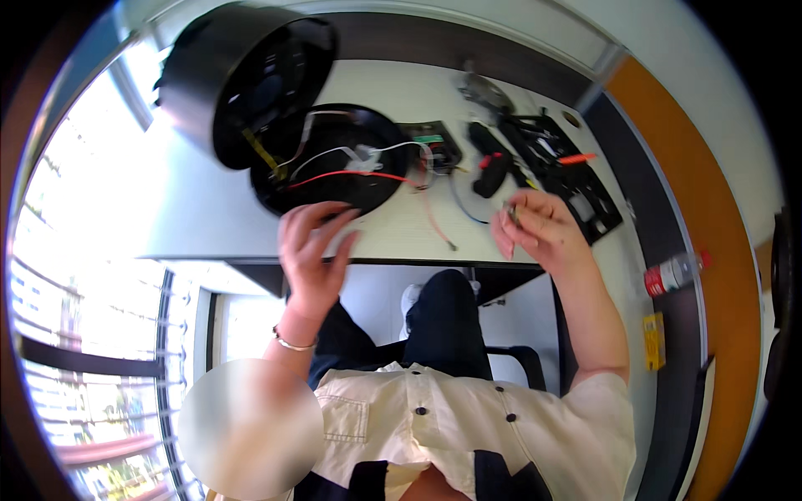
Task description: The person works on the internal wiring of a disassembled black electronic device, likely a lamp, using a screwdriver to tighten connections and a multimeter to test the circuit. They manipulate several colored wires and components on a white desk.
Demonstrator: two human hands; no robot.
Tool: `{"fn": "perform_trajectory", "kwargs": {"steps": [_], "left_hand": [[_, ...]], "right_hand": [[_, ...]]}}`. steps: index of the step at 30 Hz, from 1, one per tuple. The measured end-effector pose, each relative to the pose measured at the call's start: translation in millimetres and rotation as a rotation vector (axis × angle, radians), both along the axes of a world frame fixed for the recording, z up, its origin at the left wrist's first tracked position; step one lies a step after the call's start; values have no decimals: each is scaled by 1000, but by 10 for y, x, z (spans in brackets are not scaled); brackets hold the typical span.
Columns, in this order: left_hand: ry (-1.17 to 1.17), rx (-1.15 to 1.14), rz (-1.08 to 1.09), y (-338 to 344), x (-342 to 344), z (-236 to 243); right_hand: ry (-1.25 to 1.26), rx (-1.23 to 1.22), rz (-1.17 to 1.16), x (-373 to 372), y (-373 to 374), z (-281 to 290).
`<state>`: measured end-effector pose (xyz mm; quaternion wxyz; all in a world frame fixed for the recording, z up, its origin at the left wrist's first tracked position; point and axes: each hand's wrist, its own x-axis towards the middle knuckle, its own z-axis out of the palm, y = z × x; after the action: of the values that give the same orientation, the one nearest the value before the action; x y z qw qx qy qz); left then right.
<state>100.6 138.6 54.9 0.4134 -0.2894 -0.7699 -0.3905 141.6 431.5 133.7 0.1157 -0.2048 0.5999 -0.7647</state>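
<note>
My left hand [313, 250] is over the front edge of the table, its fingers apart, beside the front rim of a round black base [388, 134]. Nothing shows in that hand. To the right, my right hand [545, 230] pinches a small metallic piece [512, 215] between thumb and fingers; its exact kind is too small to tell. A red wire [359, 174] and several white wires run from the base toward a dark panel with a green circuit board [428, 140]. Tilted above the base's left side is a large black cylindrical appliance housing [205, 79], its open side showing.
Right of the circuit board lies a black and red power screwdriver [489, 163]. Beyond it are a black tool case [589, 204] with an orange-handled tool [576, 159] and a grey metal part [487, 92]. A plastic bottle [668, 275] and yellow box [654, 341] are far right.
</note>
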Motion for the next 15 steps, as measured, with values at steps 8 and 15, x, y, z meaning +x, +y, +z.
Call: {"fn": "perform_trajectory", "kwargs": {"steps": [8, 15], "left_hand": [[-370, 235, -502, -51, 526, -32], [-758, 766, -596, -120, 693, -231]], "right_hand": [[-200, 141, 48, 227, -956, -448], [-144, 145, 69, 252, -1281, -730]]}}
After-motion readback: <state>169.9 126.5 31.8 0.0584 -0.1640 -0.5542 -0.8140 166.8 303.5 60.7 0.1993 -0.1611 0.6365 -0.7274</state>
